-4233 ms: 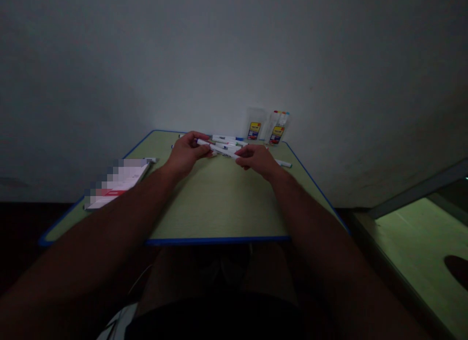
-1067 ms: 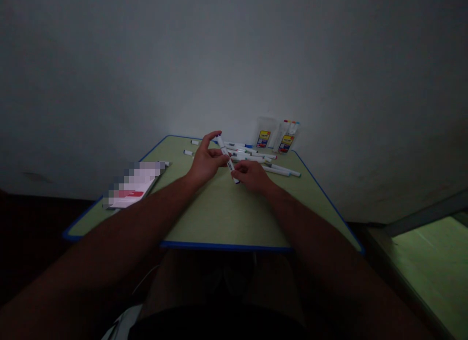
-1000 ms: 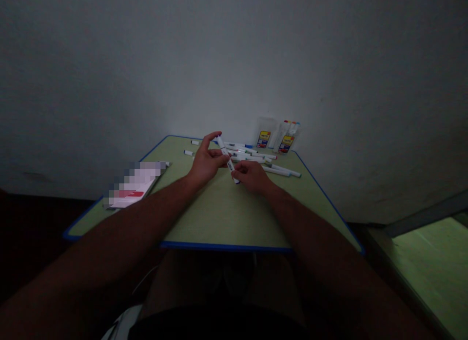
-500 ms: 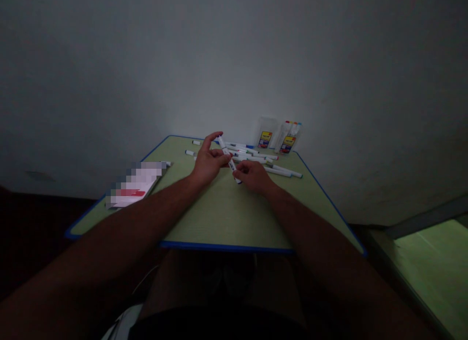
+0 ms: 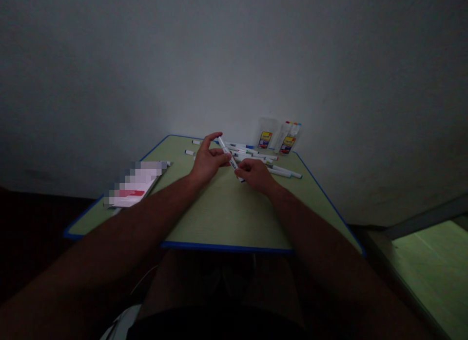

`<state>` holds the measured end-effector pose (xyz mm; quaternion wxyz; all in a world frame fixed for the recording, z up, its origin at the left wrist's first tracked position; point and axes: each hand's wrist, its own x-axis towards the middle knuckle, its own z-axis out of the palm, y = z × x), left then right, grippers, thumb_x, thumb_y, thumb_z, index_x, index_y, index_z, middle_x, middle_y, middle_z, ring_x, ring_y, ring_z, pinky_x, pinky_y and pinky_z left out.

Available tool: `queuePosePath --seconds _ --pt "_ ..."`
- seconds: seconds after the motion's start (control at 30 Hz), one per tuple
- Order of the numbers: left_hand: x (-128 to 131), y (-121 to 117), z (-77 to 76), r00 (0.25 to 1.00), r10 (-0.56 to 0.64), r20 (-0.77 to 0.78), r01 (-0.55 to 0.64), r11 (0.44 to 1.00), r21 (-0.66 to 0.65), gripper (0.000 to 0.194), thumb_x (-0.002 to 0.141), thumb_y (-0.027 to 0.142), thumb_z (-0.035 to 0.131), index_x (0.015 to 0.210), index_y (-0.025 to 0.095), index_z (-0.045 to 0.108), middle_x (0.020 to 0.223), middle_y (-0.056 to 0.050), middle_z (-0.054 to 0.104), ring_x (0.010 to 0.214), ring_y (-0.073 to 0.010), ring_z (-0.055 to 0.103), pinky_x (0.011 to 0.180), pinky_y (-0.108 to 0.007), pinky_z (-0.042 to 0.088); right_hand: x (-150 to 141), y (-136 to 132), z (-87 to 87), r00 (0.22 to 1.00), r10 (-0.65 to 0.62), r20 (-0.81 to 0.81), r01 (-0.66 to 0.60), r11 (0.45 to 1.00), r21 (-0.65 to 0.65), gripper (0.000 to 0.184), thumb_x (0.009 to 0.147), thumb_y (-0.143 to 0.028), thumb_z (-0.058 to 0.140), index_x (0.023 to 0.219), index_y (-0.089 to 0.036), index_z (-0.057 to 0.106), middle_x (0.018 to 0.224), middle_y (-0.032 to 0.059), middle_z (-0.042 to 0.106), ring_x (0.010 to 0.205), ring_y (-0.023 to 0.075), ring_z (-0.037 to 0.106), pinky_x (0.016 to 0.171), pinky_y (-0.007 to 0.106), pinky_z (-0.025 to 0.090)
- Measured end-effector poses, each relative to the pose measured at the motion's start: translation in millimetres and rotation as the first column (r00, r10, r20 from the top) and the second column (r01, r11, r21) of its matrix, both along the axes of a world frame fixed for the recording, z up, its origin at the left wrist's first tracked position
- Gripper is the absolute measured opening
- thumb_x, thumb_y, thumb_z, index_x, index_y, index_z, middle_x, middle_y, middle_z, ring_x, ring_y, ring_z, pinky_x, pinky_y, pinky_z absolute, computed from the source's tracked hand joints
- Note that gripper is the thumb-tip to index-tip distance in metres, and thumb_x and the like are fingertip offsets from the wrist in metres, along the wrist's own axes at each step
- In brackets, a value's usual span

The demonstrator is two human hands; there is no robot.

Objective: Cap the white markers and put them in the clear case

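A white marker (image 5: 227, 153) is tilted above the green table (image 5: 219, 208), held by both hands. My left hand (image 5: 206, 160) pinches its upper part, with the index finger stretched up beside the far tip. My right hand (image 5: 255, 175) is closed round its lower end. Just behind the hands lies a loose heap of several white markers with coloured caps (image 5: 256, 157).
Two clear marker packs (image 5: 287, 137) stand against the grey wall at the table's far right. A white and red booklet (image 5: 133, 185) lies at the left edge, a lone marker beside it. The blue-rimmed table front is near my knees. Another green surface (image 5: 435, 267) sits lower right.
Four seconds ago both hands held a marker nearly level by the heap. Now it is tilted and a little nearer to me. Over the last second the hands barely shift.
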<state>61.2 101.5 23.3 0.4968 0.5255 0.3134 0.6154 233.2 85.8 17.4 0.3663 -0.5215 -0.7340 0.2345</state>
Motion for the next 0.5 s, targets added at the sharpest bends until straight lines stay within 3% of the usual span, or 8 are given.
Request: queuePosePath --seconds 0.2,0.5 --pt "-15.4 11.0 1.5 0.983 0.184 -0.026 -0.183 0.983 0.023 0.03 0.066 0.01 0.076 0.093 0.015 0.065 0.077 -0.001 0.067 0.067 -0.0136 0.066 0.066 -0.03 0.058 20.7 5.3 7.3 0.988 -0.069 -0.141 0.068 0.998 -0.009 0.013 0.075 -0.029 0.069 0.072 -0.016 0.068 0.062 -0.0011 0.062 0.052 0.0102 0.052 0.053 0.024 0.04" --pt "-18.6 10.1 4.0 0.969 0.204 -0.137 -0.212 0.976 -0.049 0.018 0.067 0.008 0.073 0.082 0.014 0.064 0.065 0.0 0.064 0.055 -0.0115 0.061 0.058 -0.027 0.054 27.1 6.4 9.8 0.929 -0.117 -0.352 0.095 0.992 -0.079 0.014 0.071 -0.028 0.073 0.076 -0.015 0.068 0.062 -0.0013 0.062 0.048 0.0084 0.051 0.047 0.023 0.044"
